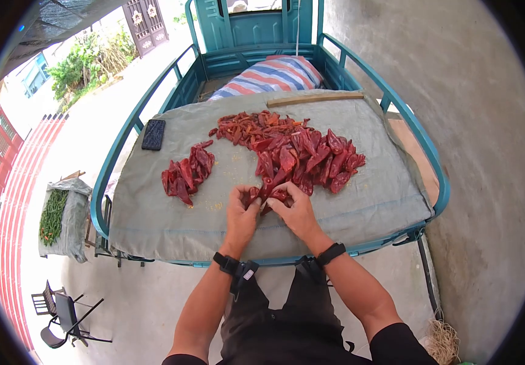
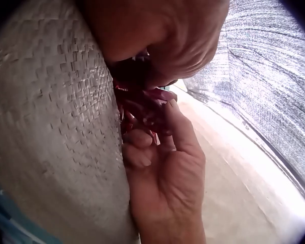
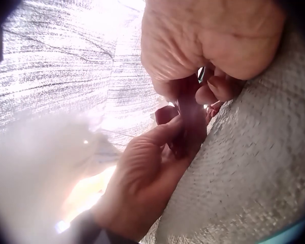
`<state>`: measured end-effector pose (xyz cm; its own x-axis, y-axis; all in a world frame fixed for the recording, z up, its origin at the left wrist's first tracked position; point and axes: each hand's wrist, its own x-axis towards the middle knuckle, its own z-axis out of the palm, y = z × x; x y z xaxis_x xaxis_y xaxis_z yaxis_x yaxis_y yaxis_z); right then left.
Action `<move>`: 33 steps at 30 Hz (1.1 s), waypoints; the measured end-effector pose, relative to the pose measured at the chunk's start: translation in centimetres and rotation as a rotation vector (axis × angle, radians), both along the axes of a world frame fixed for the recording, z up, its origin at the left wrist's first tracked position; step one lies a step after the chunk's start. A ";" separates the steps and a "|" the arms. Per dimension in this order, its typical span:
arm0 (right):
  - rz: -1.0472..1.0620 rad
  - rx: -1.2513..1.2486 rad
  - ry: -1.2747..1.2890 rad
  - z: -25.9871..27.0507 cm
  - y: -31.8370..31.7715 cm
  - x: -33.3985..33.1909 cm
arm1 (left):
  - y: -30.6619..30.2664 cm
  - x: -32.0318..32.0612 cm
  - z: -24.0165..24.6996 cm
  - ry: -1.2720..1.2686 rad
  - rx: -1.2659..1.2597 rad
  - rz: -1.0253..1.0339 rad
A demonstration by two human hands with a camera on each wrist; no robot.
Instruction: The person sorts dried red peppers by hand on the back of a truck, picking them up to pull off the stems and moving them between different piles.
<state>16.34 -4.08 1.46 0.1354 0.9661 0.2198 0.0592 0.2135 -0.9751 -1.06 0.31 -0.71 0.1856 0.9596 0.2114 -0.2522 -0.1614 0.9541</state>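
Observation:
Between the thumbs and fingers of both hands is a dried red pepper (image 1: 267, 184), near the front of the cloth-covered truck bed. The left hand (image 1: 242, 216) grips it from the left, and the right hand (image 1: 296, 213) pinches it from the right. Both wrist views show the dark red pepper (image 3: 193, 119) partly hidden by curled fingers. Just beyond the hands lies a large heap of whole red peppers (image 1: 311, 157). Shriveled, smaller pepper pieces (image 1: 256, 128) spread behind it. A smaller pile of red peppers (image 1: 188, 172) sits to the left.
A dark phone (image 1: 153, 134) lies at the cloth's left edge. A wooden strip (image 1: 315, 98) and a striped sack (image 1: 268, 76) are toward the back. Teal rails (image 1: 396, 100) border the bed. Green peppers (image 1: 54, 217) on a stand and a chair (image 1: 66, 313) are at left.

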 end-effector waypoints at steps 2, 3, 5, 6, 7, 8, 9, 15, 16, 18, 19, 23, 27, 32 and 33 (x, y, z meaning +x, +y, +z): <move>-0.022 0.022 -0.017 -0.3 0.2 0.2 | 0.2 -0.2 -0.4 0.007 0.025 0.057; -0.032 0.026 -0.023 -0.7 0.2 0.1 | 0.0 -0.2 0.1 0.002 0.006 0.048; -0.049 0.027 -0.039 -1.0 0.3 0.0 | -0.1 -0.2 0.2 -0.043 0.003 0.049; -0.059 0.006 -0.049 -0.8 0.3 0.1 | -0.1 -0.2 0.0 -0.070 0.011 0.049; -0.063 0.005 -0.020 -0.9 0.4 0.0 | 0.0 -0.3 0.0 -0.080 0.025 0.050; -0.068 0.006 0.008 -1.0 0.4 -0.1 | -0.1 -0.5 0.0 -0.084 0.018 0.054; -0.074 0.011 0.033 -0.8 0.5 -0.1 | -0.1 -0.5 0.0 -0.092 0.016 0.057; -0.048 -0.088 0.119 0.2 -0.1 0.0 | 0.0 -0.3 0.0 -0.096 -0.010 0.109; -0.050 -0.080 0.094 -0.1 0.1 0.1 | -0.1 -0.3 0.2 -0.103 -0.010 0.112; -0.053 -0.062 0.044 -0.3 0.5 0.3 | -0.1 -0.4 0.2 -0.110 -0.012 0.108; -0.050 -0.090 0.062 0.2 0.2 0.5 | 0.0 -0.4 0.0 -0.124 -0.011 0.098; -0.226 -0.014 -0.274 2.2 0.2 3.0 | 0.1 -0.5 0.3 -0.056 -0.015 0.108; -0.434 0.083 -0.533 4.0 0.1 5.8 | 0.0 -0.4 0.5 -0.095 -0.017 0.086; -0.534 0.157 -0.609 4.1 -0.6 5.7 | -0.3 -0.6 1.1 -0.030 -0.015 0.079; -0.446 0.139 -0.533 4.0 -0.8 5.1 | -0.3 -0.7 1.0 -0.043 -0.017 0.069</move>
<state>21.44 -4.91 5.46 0.3514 0.8016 0.4837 0.6314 0.1785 -0.7546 -1.71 0.04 0.25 0.1099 0.9734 0.2011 -0.2816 -0.1635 0.9455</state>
